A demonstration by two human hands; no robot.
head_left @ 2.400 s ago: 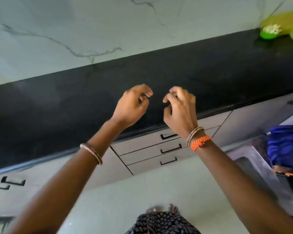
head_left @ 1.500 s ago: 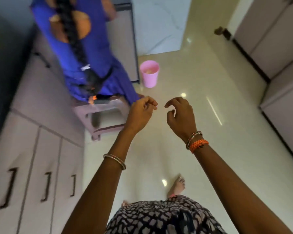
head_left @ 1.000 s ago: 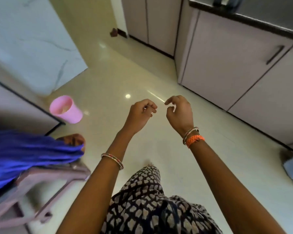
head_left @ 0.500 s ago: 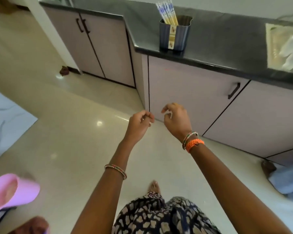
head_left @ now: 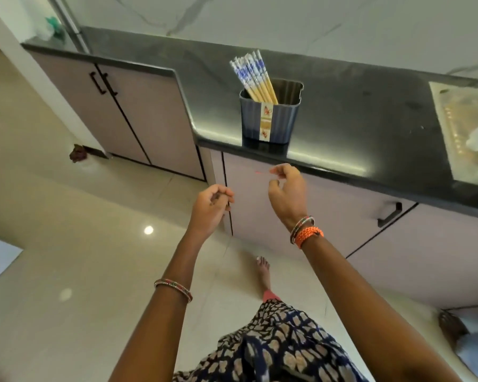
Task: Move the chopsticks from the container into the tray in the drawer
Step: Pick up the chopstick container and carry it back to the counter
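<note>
1. Head view: a dark blue ribbed container [head_left: 269,114] stands upright on the black countertop [head_left: 356,114], close to its front edge and near the rounded corner where the counter steps back.
2. A bundle of chopsticks [head_left: 253,75] stands inside the container, leaning toward its left wall; the tops are white with blue pattern, the lower parts are pale wood.
3. A paper label with small pictures runs down the container's front face.
4. The left hand [head_left: 210,209] is raised in the air in front of the cabinets, fingers loosely curled inward with nothing held.
5. The right hand [head_left: 287,193] is raised a little higher, just below the counter's edge and under the container; its fingers are loosely bent with the thumb apart, nothing between them.
6. Neither hand touches the container or the counter.
7. The right wrist carries an orange braided band [head_left: 308,235] and thin bangles; the left forearm wears a bangle [head_left: 173,288].
8. Below the counter are pale cabinet doors with black handles [head_left: 389,215]; all shown fronts are closed.
9. A bare foot [head_left: 263,270] stands on the glossy tiled floor [head_left: 66,244].
10. A tray-like thing with something white on it lies at the right edge of the counter; too blurred to tell more.
</note>
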